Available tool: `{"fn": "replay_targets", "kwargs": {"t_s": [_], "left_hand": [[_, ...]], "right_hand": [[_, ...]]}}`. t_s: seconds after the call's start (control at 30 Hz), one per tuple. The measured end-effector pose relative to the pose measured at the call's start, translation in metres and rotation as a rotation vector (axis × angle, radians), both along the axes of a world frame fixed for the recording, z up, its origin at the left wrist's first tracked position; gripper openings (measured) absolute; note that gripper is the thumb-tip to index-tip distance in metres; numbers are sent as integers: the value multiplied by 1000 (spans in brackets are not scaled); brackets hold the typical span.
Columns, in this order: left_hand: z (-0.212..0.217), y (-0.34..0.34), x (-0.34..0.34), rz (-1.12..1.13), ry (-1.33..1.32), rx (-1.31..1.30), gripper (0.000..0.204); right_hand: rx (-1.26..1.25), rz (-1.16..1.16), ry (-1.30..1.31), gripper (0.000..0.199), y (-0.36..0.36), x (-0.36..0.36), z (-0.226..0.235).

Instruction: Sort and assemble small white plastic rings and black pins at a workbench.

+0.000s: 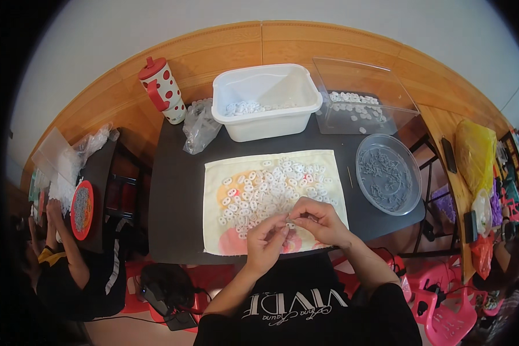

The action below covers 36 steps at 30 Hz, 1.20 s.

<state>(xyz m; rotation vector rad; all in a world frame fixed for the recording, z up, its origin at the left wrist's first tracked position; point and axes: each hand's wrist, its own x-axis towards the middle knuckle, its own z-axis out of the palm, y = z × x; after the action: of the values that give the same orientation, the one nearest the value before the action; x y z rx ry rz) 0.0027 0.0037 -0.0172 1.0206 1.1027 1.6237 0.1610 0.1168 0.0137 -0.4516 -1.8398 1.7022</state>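
Above the near edge of a cream cloth [213, 179], my left hand [265, 245] and my right hand [322, 222] meet, fingertips pinched close together. Whatever they hold between them is too small and hidden to make out. Many small white oval pieces with two holes [271, 190] lie heaped on the cloth just beyond my fingers, a few showing red. On the right stands a round clear tray [416, 193] with thin grey pieces [386, 173] scattered in it. A thin stick-like tool [350, 177] lies between the cloth and that tray.
At the back stand a white tub [265, 124] with white pieces inside, a clear box [357, 124] of similar pieces, a crumpled plastic bag [200, 124] and a dotted tumbler [168, 95]. Leftward, another person's arms [69, 242] work near a red plate [85, 230].
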Motion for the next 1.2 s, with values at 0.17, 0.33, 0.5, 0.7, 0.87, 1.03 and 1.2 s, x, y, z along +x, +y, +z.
{"fn": "replay_targets", "kwargs": {"t_s": [0.17,0.33,0.5,0.7,0.87,1.03,1.2], "left_hand": [[3,0,1,3,-6,-8,34],[2,-1,0,-3,7,0,34],[0,-1,-1,-11,16,1,35],[-3,-1,-1,-10,25,17,35],[-2,-2,-2,-26,20,7,36],[-2,-2,-1,-12,20,29,37],[-2,-3,0,5,3,24,38]], "right_hand": [[60,28,-39,13,2,0,1],[172,8,-124,6,4,-1,2],[308,2,-175,8,4,0,8],[391,22,-205,9,4,-1,16],[473,43,-206,8,6,-3,19],[655,85,-317,8,5,-6,26],[776,116,-402,10,3,-9,32]]}}
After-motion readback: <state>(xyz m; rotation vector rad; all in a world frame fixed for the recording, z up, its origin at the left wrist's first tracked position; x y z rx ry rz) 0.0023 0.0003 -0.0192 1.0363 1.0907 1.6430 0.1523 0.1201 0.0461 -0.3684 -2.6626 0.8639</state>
